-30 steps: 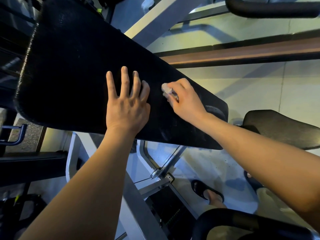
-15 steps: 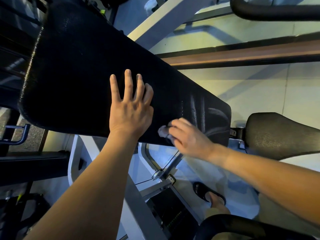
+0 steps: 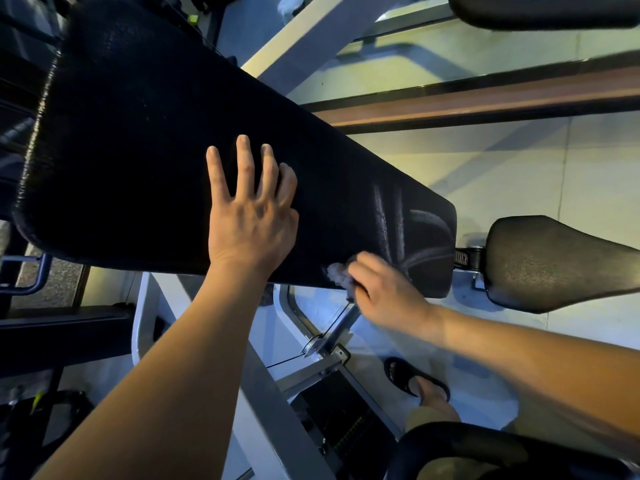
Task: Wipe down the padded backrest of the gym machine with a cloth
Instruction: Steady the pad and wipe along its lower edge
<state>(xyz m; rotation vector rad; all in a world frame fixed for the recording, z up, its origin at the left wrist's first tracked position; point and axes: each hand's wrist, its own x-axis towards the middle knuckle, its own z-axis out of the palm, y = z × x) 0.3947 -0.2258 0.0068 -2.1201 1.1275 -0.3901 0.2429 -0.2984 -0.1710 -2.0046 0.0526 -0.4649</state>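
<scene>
The black padded backrest (image 3: 145, 140) runs from upper left to right of centre, with wet streaks near its right end. My left hand (image 3: 251, 216) lies flat on the pad, fingers spread, holding nothing. My right hand (image 3: 384, 292) is at the pad's lower edge, closed on a small whitish cloth (image 3: 337, 273) that pokes out past the fingertips and touches the pad.
A black padded seat (image 3: 554, 261) sits just right of the backrest. White machine frame bars (image 3: 311, 344) cross below. A padded black handle (image 3: 460, 452) curves at the bottom right and another black pad (image 3: 540, 10) at the top right. A sandalled foot (image 3: 415, 379) stands on the floor.
My right hand has swept the cloth down the pad from its middle to the lower edge, leaving wet streaks. My left hand has stayed pressed flat.
</scene>
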